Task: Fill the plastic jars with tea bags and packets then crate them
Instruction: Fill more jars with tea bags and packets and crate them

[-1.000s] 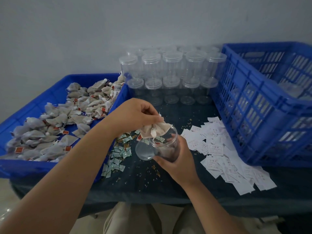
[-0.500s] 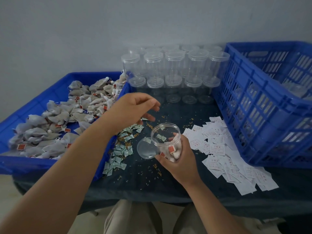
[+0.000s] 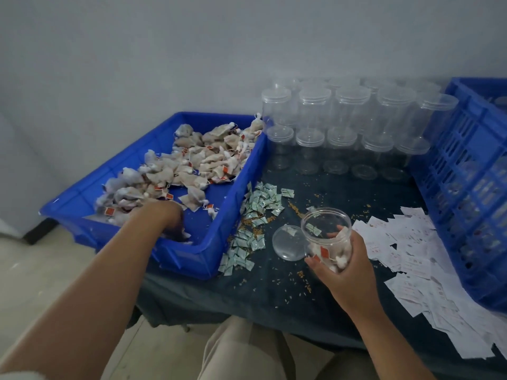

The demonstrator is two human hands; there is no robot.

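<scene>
My right hand [image 3: 347, 274] grips an open clear plastic jar [image 3: 325, 229] just above the table, tilted slightly left. Inside it are a few tea bags with red tags and one small packet. The jar's clear lid [image 3: 286, 242] lies flat on the dark table cloth beside it. My left hand [image 3: 164, 216] reaches down into the blue tray [image 3: 219, 253], among the tea bags [image 3: 192, 165] at its near end. Its fingers are hidden behind the back of the hand. A heap of small green-white packets [image 3: 255, 212] lies between tray and jar.
Several empty lidded jars [image 3: 345, 124] stand stacked at the back by the wall. A tall blue slatted crate [image 3: 463, 187] stands at the right edge. White paper slips [image 3: 417, 259] are spread in front of it. Loose grains litter the cloth.
My left hand dropped tea bags into the jar, then swung left and down into the blue tray. The camera view turned left. My right hand keeps hold of the jar.
</scene>
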